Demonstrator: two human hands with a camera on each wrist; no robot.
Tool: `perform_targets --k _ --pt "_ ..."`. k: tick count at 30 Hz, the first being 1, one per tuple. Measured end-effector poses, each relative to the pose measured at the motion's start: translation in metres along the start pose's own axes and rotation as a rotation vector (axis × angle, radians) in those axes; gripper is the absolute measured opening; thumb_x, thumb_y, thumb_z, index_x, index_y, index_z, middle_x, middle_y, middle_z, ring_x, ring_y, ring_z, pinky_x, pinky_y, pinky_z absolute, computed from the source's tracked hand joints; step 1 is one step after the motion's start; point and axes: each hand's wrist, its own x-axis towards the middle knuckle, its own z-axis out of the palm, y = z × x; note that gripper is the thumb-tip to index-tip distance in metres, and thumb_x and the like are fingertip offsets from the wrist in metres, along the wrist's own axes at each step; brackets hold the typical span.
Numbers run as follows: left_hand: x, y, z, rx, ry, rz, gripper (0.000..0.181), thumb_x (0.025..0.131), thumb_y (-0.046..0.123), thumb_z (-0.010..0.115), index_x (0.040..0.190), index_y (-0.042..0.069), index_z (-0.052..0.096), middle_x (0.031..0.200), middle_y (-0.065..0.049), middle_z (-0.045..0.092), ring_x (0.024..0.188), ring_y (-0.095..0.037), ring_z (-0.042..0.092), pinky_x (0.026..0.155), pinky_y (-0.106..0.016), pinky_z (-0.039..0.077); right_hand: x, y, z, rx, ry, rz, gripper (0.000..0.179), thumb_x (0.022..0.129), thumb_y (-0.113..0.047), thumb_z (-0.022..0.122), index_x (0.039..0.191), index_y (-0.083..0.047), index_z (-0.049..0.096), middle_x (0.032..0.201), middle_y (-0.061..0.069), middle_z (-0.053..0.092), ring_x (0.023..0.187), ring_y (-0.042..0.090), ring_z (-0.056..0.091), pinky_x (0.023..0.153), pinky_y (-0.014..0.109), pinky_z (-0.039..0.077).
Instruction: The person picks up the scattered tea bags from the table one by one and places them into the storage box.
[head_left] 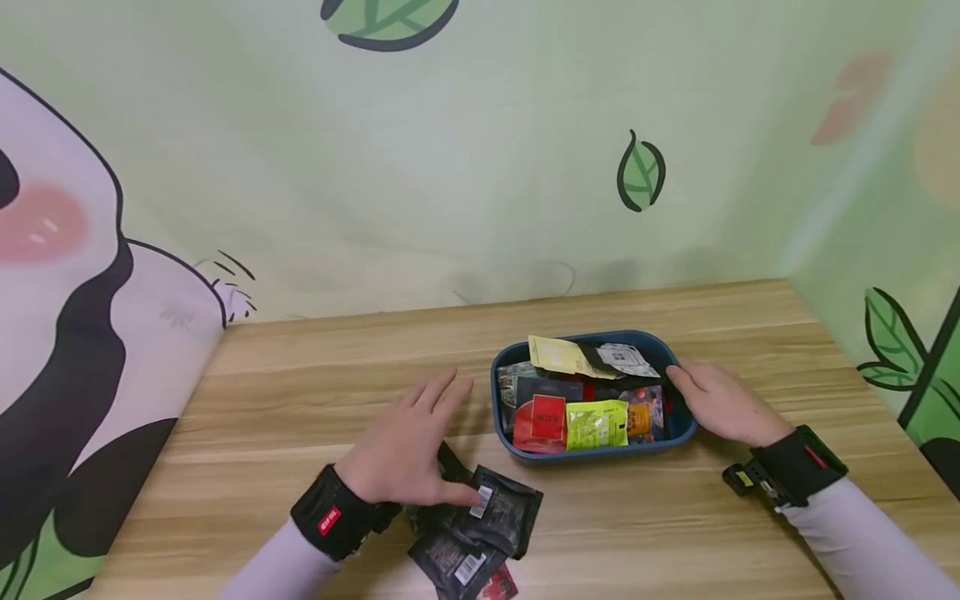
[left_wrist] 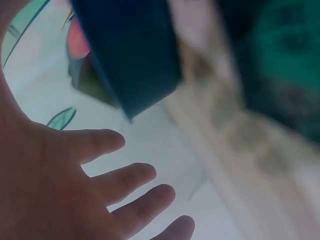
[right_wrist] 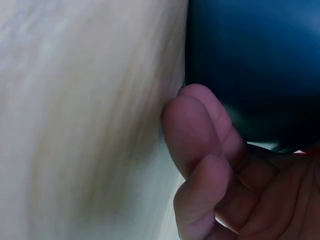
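Observation:
A dark blue oblong bin point(head_left: 678, 433) holds many small packets, among them a yellow-green packet point(head_left: 597, 427), a red packet point(head_left: 548, 417) and a pale yellow packet point(head_left: 557, 356). My right hand point(head_left: 727, 404) grips the bin's right end, thumb at the rim; in the right wrist view its fingers point(right_wrist: 192, 135) curl against the outer blue wall point(right_wrist: 255, 60). Left of the bin, my left hand point(head_left: 405, 442) is spread above a small pile of black packets point(head_left: 506, 510), its thumb over one of them. The left wrist view shows those fingers point(left_wrist: 145, 210) straight and apart, holding nothing.
A red packet point(head_left: 498, 586) peeks out under the black pile at the near edge of the view. The wood-grain table point(head_left: 300, 400) meets a pale green wall sheet point(head_left: 480, 208) printed with leaves and a panda-like figure.

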Motion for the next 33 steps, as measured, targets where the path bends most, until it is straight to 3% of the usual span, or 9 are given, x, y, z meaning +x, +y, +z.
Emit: perform_targets --k 2,6,10,13,18,21,25,29,33 --pt "-0.009 0.001 0.007 -0.002 -0.046 -0.007 0.135 0.055 0.091 0.061 0.162 0.018 0.024 0.164 -0.012 0.022 0.144 -0.034 0.032 0.106 -0.058 0.034 -0.001 0.000 0.001 0.002 0.003 -0.001 0.065 0.107 -0.038 0.024 0.141 0.012 0.048 0.125 0.028 0.061 0.116 0.039 0.058 0.093 0.054 0.046" --pt "-0.020 0.008 0.015 -0.023 -0.115 0.024 0.133 0.057 0.093 0.057 0.162 0.019 0.023 0.165 -0.010 0.020 0.144 -0.033 0.031 0.106 -0.057 0.036 -0.001 0.000 0.001 0.003 0.003 0.004 0.066 0.107 -0.039 0.024 0.142 0.012 0.047 0.129 0.029 0.059 0.119 0.041 0.056 0.095 0.056 0.044" --pt "-0.025 0.017 0.018 -0.026 -0.156 0.081 0.130 0.059 0.095 0.051 0.162 0.020 0.025 0.165 -0.009 0.022 0.144 -0.032 0.031 0.107 -0.056 0.035 0.000 0.001 0.001 -0.003 -0.004 0.012 0.064 0.107 -0.040 0.024 0.137 0.008 0.052 0.106 0.018 0.064 0.101 0.031 0.060 0.083 0.047 0.046" --pt "-0.025 0.023 0.020 -0.032 -0.176 0.140 0.123 0.062 0.094 0.049 0.159 0.023 0.031 0.163 -0.006 0.027 0.143 -0.028 0.032 0.110 -0.053 0.032 0.001 0.001 0.000 -0.003 -0.009 0.021 0.061 0.107 -0.041 0.024 0.132 0.005 0.056 0.091 0.008 0.058 0.086 0.023 0.054 0.075 0.042 0.040" --pt "-0.023 0.030 0.029 -0.109 -0.126 0.265 0.103 0.069 0.085 0.057 0.152 0.025 0.041 0.151 0.004 0.041 0.135 -0.018 0.038 0.109 -0.045 0.036 0.001 0.000 0.000 0.000 -0.004 0.019 0.061 0.107 -0.040 0.024 0.134 0.006 0.055 0.102 0.013 0.063 0.092 0.024 0.057 0.078 0.043 0.043" --pt "-0.020 0.032 0.036 -0.137 -0.101 0.311 0.094 0.072 0.078 0.061 0.150 0.027 0.045 0.145 0.008 0.045 0.130 -0.013 0.040 0.106 -0.041 0.039 0.002 0.000 0.000 -0.003 -0.003 0.019 0.059 0.107 -0.040 0.024 0.130 0.004 0.057 0.095 0.011 0.061 0.089 0.023 0.057 0.077 0.042 0.043" --pt "-0.014 0.034 0.044 -0.137 -0.108 0.345 0.089 0.075 0.073 0.063 0.148 0.025 0.047 0.142 0.007 0.045 0.123 -0.010 0.041 0.103 -0.034 0.041 0.001 0.001 0.000 -0.007 -0.008 0.023 0.062 0.107 -0.041 0.024 0.131 0.005 0.057 0.098 0.014 0.063 0.092 0.026 0.059 0.079 0.043 0.044" --pt "-0.010 0.038 0.049 -0.123 -0.085 0.374 0.082 0.075 0.068 0.066 0.142 0.021 0.054 0.135 0.006 0.047 0.114 -0.007 0.041 0.095 -0.025 0.042 0.001 0.002 0.000 -0.006 -0.010 0.022 0.068 0.107 -0.043 0.022 0.140 0.010 0.050 0.125 0.025 0.061 0.113 0.035 0.059 0.088 0.050 0.046" --pt "-0.009 0.040 0.049 -0.109 -0.098 0.367 0.074 0.075 0.065 0.068 0.134 0.022 0.060 0.126 0.008 0.048 0.108 -0.006 0.041 0.091 -0.023 0.041 0.001 0.002 0.001 -0.008 -0.005 0.020 0.066 0.107 -0.042 0.023 0.138 0.009 0.052 0.121 0.024 0.062 0.110 0.033 0.059 0.087 0.049 0.046"
